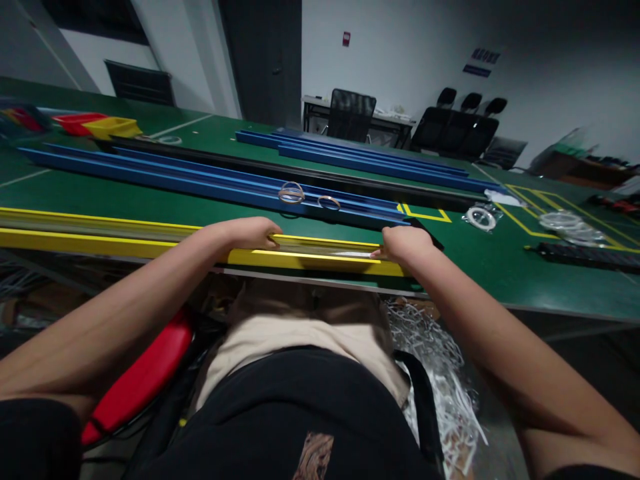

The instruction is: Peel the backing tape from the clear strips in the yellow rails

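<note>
A long yellow rail [125, 245] lies along the near edge of the green table [500, 267]. My left hand [250, 233] rests on top of the rail, fingers curled over it. My right hand [407, 245] grips the rail near its right end, where a black piece [434, 239] shows beside the knuckles. Just beyond my hands lie long blue rails [200, 180] with two metal rings [293, 193] on them.
More blue rails [370, 160] and a black strip [350, 180] lie farther back. Red and yellow bins [100, 125] stand at the far left. Bagged rings [480, 217] and a black part [585, 257] lie to the right. White shavings [440, 360] lie below the table. Chairs stand at the back.
</note>
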The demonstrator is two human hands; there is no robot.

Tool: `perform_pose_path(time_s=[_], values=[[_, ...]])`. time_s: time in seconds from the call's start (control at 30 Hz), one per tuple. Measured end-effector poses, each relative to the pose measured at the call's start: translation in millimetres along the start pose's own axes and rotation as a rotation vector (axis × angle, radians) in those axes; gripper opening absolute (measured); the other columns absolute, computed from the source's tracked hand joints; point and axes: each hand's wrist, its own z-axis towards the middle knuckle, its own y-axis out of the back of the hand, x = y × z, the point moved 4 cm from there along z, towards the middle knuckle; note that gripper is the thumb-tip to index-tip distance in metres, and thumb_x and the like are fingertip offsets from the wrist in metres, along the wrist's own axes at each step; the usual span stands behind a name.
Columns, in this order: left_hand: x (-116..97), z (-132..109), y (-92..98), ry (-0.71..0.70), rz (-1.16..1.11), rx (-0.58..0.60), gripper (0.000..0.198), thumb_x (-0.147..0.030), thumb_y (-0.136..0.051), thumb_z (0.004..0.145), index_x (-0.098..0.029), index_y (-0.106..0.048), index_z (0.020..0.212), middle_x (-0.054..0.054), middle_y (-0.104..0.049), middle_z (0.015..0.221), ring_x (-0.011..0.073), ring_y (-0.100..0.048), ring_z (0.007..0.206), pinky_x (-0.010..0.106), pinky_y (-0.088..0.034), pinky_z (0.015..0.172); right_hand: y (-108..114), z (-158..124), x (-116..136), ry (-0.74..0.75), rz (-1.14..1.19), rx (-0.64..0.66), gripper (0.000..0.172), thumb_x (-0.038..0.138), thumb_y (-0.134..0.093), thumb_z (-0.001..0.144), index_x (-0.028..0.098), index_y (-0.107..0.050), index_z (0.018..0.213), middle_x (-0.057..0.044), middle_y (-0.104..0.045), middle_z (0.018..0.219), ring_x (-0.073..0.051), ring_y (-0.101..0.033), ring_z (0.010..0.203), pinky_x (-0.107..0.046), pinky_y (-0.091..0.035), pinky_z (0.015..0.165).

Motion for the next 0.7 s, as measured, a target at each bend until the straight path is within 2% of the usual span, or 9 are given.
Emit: perform_pose_path(time_s=[0.1,0.2,0.4,0.5,0.6,0.7], values=[[-9,6,1.4,0.043,0.08,-0.016,0.032,-0.05,-0.055,0.082,-0.022,-0.068,0.083,0.006,-0.073,0.082,0.0178,-0.06,0.065,0.028,-0.033,0.056,-8,8,7,-0.041,-0.009,0.075,0.061,0.062,-0.072,0.077,0.011,-0.075,0.113,-0.024,-0.072,0.114,-0.037,-0.07,0.104,-0.044,-0.056,0.086],[-27,18,1.8,0.042,0.137,-0.037,0.033,-0.051,-0.054,0.083,-0.023,-0.071,0.089,0.007,-0.075,0.088,0.0186,-0.063,0.069,0.028,-0.034,0.057,-12,13,13,-0.054,-0.001,0.063,0.053,0.05,-0.075,0.078,0.01,-0.076,0.113,-0.025,-0.071,0.116,-0.037,-0.07,0.104,-0.043,-0.057,0.085],[-90,62,2.7,-0.057,0.161,-0.044,0.035,-0.05,-0.054,0.084,-0.024,-0.072,0.1,0.006,-0.075,0.097,0.0204,-0.067,0.081,0.027,-0.041,0.064,-12,15,15,-0.03,-0.002,0.045,0.05,0.047,-0.072,0.081,0.01,-0.077,0.113,-0.025,-0.071,0.117,-0.035,-0.069,0.106,-0.042,-0.056,0.089],[-114,81,1.4,-0.101,0.161,-0.063,0.032,-0.046,-0.057,0.083,-0.024,-0.071,0.102,0.007,-0.075,0.101,0.0213,-0.068,0.085,0.027,-0.041,0.064,-13,14,15,-0.03,0.01,0.037,0.05,0.047,-0.073,0.08,0.009,-0.077,0.113,-0.026,-0.071,0.116,-0.035,-0.07,0.106,-0.042,-0.056,0.088],[-122,85,-0.1,-0.132,0.134,-0.086,0.03,-0.044,-0.055,0.086,-0.023,-0.07,0.103,0.007,-0.075,0.104,0.0216,-0.069,0.087,0.027,-0.041,0.063,-14,11,13,-0.022,0.034,0.006,0.048,0.048,-0.071,0.083,0.009,-0.077,0.11,-0.026,-0.072,0.114,-0.034,-0.07,0.104,-0.042,-0.055,0.088],[-124,76,0.2,-0.209,0.132,-0.133,0.03,-0.044,-0.051,0.091,-0.022,-0.069,0.099,0.008,-0.074,0.105,0.0209,-0.069,0.089,0.027,-0.041,0.065,-17,6,11,-0.013,0.033,-0.015,0.053,0.055,-0.068,0.083,0.01,-0.078,0.11,-0.026,-0.072,0.113,-0.035,-0.071,0.102,-0.043,-0.055,0.086]])
